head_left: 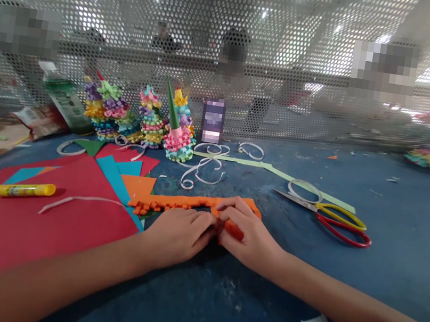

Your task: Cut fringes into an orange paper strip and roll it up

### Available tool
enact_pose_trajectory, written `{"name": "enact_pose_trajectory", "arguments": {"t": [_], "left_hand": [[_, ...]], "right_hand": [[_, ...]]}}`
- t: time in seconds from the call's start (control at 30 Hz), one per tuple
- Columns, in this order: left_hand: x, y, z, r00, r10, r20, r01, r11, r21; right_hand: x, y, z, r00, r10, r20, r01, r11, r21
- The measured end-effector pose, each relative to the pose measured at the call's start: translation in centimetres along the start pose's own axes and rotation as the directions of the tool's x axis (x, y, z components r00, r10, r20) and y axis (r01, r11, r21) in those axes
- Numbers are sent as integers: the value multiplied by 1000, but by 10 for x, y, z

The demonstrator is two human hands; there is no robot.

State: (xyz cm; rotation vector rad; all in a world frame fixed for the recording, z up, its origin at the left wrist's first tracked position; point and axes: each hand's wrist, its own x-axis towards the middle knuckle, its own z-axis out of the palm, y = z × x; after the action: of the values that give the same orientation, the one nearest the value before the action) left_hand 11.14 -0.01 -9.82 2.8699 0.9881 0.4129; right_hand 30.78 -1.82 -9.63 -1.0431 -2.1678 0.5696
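An orange paper strip point(185, 200) with a fringed, curled edge lies across the blue table in front of me. My left hand point(184, 232) pinches its lower edge near the middle, fingers bent inward. From the right, my right hand point(247, 230) meets it, thumb and fingers closed on the same strip, which loops round behind the knuckles. The fingertips of both hands nearly touch, and the bit of paper between them is mostly hidden. Right of my hands rest scissors point(328, 213) with one yellow and one red handle, blades slightly apart.
Coloured paper sheets point(81, 216) lie at left, with a yellow glue tube point(22, 190) on top. Behind stand curled-paper cones point(178, 139), a green bottle point(65, 98) and a phone point(213, 120) against a perforated metal screen point(288, 102). White paper strips point(201, 167) curl mid-table.
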Motion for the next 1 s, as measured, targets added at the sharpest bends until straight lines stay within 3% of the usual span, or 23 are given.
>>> {"name": "enact_pose_trajectory", "arguments": {"t": [0.13,0.3,0.4,0.63,0.73,0.9,1.0], "left_hand": [[-3,-1,3,981,156,-119,-124,962,244],[-6,-4,2,954,284,-101,-235,912,337],[-5,-4,2,953,277,-119,-229,921,315],[1,-2,2,966,191,-173,-150,963,224],[1,-1,2,970,184,-161,-151,968,199],[-1,-3,4,960,238,-145,-207,958,200],[0,-3,3,969,213,-124,-189,965,182]], "right_hand": [[1,-7,1,991,133,-20,-131,988,79],[3,-10,1,961,277,25,-275,934,227],[5,-9,-2,961,272,54,-277,944,180],[4,-9,-13,995,80,57,-69,981,-184],[5,-11,-14,993,100,55,-88,979,-186],[8,-8,-13,965,218,147,-222,975,12],[8,-9,-15,973,188,133,-179,981,-79]]}}
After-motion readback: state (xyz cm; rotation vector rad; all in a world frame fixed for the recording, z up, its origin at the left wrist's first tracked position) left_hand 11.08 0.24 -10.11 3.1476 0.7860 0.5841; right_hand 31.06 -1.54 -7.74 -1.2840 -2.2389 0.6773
